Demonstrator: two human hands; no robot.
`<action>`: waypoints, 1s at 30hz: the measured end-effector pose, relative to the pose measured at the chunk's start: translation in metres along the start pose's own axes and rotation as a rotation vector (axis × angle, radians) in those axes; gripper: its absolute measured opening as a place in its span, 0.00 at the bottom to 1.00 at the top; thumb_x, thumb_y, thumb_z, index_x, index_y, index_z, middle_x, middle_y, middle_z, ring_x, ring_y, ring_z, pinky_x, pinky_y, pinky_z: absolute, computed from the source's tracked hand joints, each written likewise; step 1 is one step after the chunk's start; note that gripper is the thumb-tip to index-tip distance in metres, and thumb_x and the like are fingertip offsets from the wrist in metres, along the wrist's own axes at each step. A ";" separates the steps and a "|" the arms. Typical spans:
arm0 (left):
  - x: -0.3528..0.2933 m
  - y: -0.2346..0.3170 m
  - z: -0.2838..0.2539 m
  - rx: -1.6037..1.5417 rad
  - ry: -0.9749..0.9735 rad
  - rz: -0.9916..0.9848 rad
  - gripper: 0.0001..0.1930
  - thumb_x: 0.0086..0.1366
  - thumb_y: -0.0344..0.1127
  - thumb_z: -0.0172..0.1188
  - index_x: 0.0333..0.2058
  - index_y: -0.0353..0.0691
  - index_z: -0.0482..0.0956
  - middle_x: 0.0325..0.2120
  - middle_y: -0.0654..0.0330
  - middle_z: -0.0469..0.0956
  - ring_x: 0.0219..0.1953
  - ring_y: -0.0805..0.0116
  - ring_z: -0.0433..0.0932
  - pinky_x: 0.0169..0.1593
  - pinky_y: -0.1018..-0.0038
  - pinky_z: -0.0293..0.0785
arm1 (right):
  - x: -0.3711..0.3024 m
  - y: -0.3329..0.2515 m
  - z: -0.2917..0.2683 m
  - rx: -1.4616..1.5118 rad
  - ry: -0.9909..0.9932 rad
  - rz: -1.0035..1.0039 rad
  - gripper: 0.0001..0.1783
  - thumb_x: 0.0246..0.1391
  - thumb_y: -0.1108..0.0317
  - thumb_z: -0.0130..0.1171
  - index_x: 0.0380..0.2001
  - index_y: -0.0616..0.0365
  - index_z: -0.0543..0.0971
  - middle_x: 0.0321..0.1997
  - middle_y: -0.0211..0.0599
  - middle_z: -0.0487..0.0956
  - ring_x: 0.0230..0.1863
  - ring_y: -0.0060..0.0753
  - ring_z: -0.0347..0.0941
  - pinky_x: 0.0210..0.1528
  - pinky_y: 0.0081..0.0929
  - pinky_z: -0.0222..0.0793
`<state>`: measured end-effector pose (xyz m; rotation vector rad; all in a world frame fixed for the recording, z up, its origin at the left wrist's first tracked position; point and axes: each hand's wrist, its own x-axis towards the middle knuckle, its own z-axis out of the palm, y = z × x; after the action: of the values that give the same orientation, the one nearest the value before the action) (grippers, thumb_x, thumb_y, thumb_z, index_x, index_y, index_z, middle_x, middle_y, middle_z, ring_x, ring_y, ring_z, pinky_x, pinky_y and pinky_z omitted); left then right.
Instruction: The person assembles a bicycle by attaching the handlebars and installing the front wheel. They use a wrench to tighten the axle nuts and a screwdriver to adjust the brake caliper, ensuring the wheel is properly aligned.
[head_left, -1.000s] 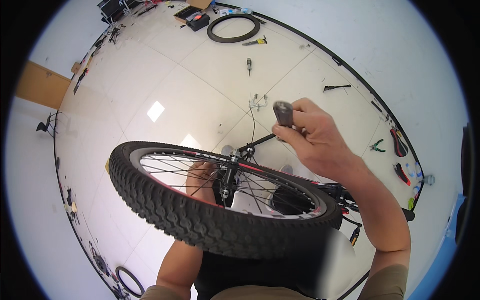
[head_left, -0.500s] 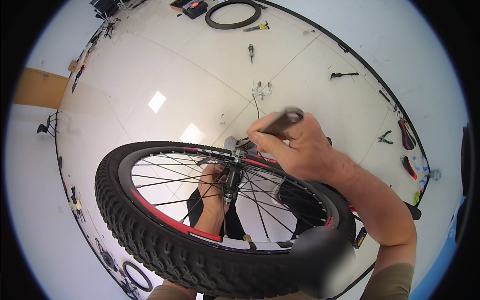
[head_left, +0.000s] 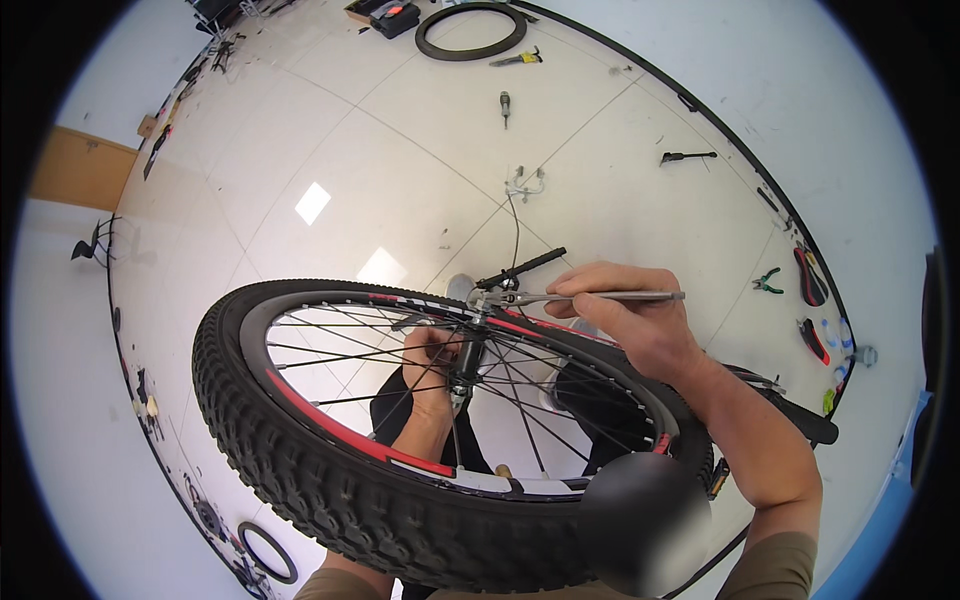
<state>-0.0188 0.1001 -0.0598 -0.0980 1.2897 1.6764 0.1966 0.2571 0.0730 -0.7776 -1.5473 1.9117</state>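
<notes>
A bicycle wheel with a knobbly black tyre [head_left: 300, 480] and a red, white and black rim fills the space before me, its hub [head_left: 466, 365] near the middle. My right hand [head_left: 645, 330] is closed round the handle of a metal adjustable wrench [head_left: 560, 297]. The wrench lies almost level, its jaws at the axle end [head_left: 479, 300] on the wheel's far side. Reaching in past the spokes, my left hand [head_left: 428, 370] has its fingers curled beside the hub. Spokes partly cover those fingers, and whatever they grip cannot be made out.
Beyond the wheel, a black bar [head_left: 535, 266] and a silver brake part [head_left: 525, 182] with a cable appear. A screwdriver [head_left: 505, 108], a loose tyre [head_left: 470, 30], green-handled pliers [head_left: 768, 281] and a saddle [head_left: 810, 277] lie around the tiled floor. A pedal [head_left: 719, 478] sits right of the tyre.
My right hand has moved right and lower, and the wrench handle has swung from slanting upward to nearly level, pointing right. The black bar behind has come into sight. My left hand stays beside the hub.
</notes>
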 end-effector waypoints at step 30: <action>0.002 0.000 0.000 0.064 0.030 0.025 0.21 0.68 0.48 0.47 0.26 0.36 0.76 0.22 0.55 0.79 0.23 0.69 0.76 0.30 0.75 0.74 | -0.005 0.073 -0.034 0.921 -0.192 0.346 0.27 0.59 0.65 0.44 0.56 0.76 0.71 0.58 0.60 0.74 0.63 0.54 0.69 0.70 0.50 0.61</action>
<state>-0.0197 0.1018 -0.0610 -0.0696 1.3715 1.6582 0.2201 0.2626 -0.0042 -0.4521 -0.4716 2.6596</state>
